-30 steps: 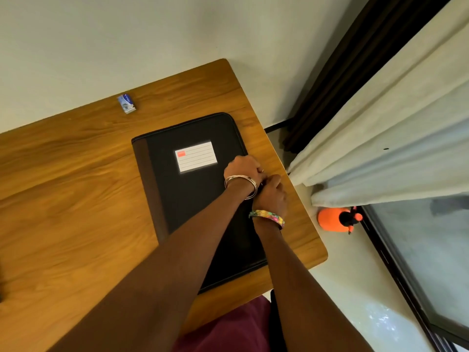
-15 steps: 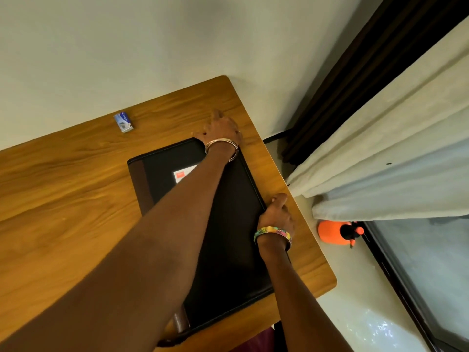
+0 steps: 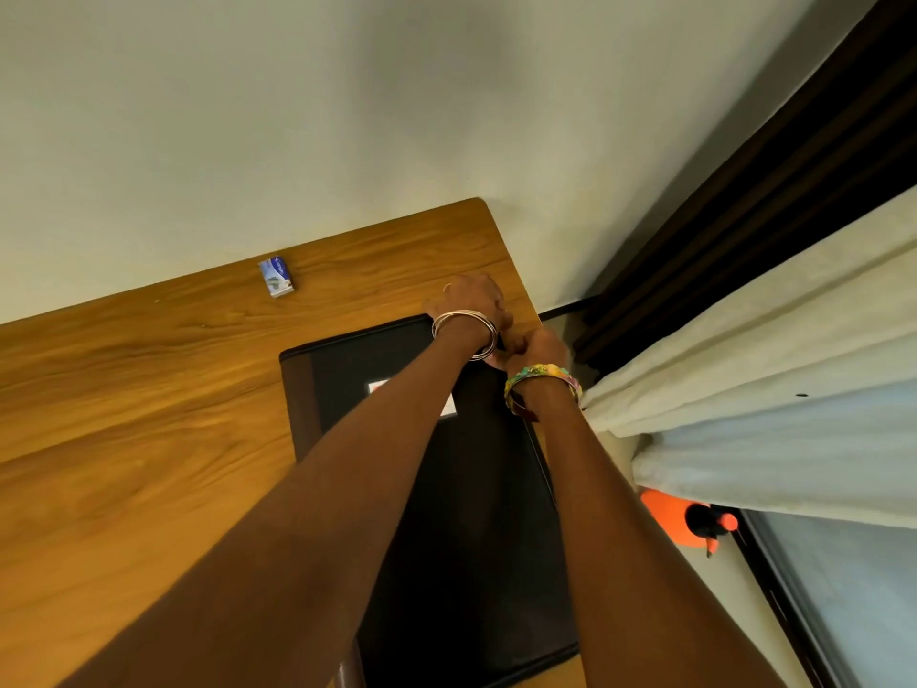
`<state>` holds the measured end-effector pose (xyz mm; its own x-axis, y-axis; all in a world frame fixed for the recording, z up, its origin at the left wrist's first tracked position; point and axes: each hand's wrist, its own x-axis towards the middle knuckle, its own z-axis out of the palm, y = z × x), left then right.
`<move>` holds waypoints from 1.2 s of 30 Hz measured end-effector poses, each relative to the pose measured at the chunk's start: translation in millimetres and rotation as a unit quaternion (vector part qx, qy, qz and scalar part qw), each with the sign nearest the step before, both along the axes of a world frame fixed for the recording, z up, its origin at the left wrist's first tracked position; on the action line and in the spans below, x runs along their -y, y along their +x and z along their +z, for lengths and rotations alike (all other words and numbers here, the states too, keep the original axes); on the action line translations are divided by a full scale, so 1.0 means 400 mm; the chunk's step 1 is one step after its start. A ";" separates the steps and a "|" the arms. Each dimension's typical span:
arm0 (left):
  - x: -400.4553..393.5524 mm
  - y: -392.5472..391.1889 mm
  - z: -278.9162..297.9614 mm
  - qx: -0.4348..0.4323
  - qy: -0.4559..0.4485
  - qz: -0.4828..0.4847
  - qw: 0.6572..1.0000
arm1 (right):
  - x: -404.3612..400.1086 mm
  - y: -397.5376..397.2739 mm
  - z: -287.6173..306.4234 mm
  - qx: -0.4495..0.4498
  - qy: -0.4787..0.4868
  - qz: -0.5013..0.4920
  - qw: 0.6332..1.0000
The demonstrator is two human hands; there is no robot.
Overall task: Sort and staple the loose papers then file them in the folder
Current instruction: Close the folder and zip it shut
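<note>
The black zip folder [image 3: 476, 513] lies closed on the wooden table [image 3: 124, 439], and my forearm covers part of its white label [image 3: 449, 408]. My left hand [image 3: 469, 302], with metal bangles on its wrist, rests on the folder's far right corner, its fingertips hidden beyond the knuckles. Right beside it, my right hand [image 3: 538, 346], with a colourful bangle on its wrist, has its fingers curled and pinches at the zip on the folder's right edge. No loose papers are in view.
A small blue and white staple box [image 3: 276, 283] lies near the table's far edge by the wall. The table's right edge runs just past the folder. Beyond it hang pale curtains [image 3: 744, 365], with an orange object [image 3: 665, 518] on the floor.
My right hand slid up the folder's right edge to the far corner and now sits next to my left hand. The camera tilted up, showing more wall.
</note>
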<state>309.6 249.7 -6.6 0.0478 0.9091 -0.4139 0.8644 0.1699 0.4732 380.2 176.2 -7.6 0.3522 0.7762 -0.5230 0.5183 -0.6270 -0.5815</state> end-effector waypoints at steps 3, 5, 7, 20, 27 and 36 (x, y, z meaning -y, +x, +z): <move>-0.021 -0.004 -0.011 0.000 0.003 0.046 0.999 | -0.004 -0.007 -0.007 -0.008 -0.018 -0.039 0.999; -0.030 -0.008 -0.012 -0.028 0.012 0.071 0.997 | -0.005 -0.009 -0.004 -0.011 -0.029 -0.050 0.998; -0.029 -0.009 -0.006 -0.062 0.015 0.102 0.993 | -0.009 -0.012 0.001 -0.019 -0.039 -0.044 0.998; -0.054 -0.226 -0.025 -0.005 -0.053 0.344 0.937 | -0.010 -0.039 0.029 -0.015 -0.048 -0.083 0.995; -0.008 -0.372 -0.046 -0.024 -0.043 0.410 0.911 | -0.007 -0.053 0.057 -0.010 -0.058 -0.082 0.995; 0.063 -0.593 -0.077 0.040 -0.024 0.519 0.854 | -0.006 -0.064 0.064 0.008 -0.047 -0.068 0.997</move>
